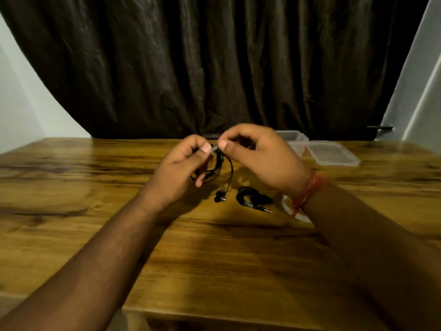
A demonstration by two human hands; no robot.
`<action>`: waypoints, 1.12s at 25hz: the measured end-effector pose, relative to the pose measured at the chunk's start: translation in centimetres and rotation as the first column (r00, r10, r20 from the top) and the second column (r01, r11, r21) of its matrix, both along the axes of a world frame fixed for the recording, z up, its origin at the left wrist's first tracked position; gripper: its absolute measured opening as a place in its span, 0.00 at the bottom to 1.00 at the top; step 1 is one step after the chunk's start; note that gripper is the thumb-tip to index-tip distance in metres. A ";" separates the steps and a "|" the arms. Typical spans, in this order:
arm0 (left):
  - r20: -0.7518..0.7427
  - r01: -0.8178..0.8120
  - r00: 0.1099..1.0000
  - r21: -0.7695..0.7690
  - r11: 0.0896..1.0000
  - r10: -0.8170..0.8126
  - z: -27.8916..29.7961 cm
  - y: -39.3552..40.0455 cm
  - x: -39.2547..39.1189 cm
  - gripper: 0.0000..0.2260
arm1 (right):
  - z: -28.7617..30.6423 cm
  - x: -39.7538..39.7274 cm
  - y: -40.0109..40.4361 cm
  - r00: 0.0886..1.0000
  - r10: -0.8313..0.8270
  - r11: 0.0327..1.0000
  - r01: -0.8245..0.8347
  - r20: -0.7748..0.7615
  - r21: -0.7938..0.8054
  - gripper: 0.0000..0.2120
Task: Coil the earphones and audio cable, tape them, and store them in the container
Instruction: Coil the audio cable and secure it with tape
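Observation:
My left hand (183,170) grips a coil of black earphones (218,167) above the wooden table (95,187), thumb on top of the bundle. Two earbuds (220,196) dangle below it on a loose strand. My right hand (257,154) pinches something clear, seemingly tape, at the top of the coil, thumb and forefinger together. A coiled black audio cable (250,199) with a metal plug lies on the table under my right wrist. The clear tape roll (290,209) lies partly hidden behind that wrist.
A clear plastic container (294,139) stands at the back right of the table, its lid (333,154) lying flat next to it. A dark curtain hangs behind the table. A door with a handle is at the far right.

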State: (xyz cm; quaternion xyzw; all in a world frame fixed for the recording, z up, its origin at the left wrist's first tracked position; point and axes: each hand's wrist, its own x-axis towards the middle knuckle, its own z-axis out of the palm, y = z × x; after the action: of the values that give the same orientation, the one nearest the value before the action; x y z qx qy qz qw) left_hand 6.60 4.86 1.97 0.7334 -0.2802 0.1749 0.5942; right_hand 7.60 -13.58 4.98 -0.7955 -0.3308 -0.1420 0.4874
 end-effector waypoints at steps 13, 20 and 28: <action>-0.070 0.020 0.997 0.055 0.998 -0.016 -0.3 0.0 0.1 0.06 | -2.1 0.5 0.0 0.925 0.270 0.941 -0.196 -0.266 0.275 0.04; -0.075 0.031 0.997 0.076 0.997 -0.025 -0.4 0.1 0.0 0.07 | -1.9 0.5 -0.6 0.783 0.431 0.888 -0.279 -0.448 0.366 0.05; -0.117 0.049 0.992 0.023 0.999 -0.046 0.0 0.2 0.0 0.04 | -1.5 0.5 -1.1 0.754 0.449 0.871 -0.249 -0.480 0.424 0.02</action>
State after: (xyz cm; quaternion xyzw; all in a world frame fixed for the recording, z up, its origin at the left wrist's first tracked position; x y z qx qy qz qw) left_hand 6.61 5.01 1.92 0.7430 -0.2648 0.1139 0.6041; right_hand 8.12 -14.68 3.51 -0.6294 -0.2876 0.1406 0.7081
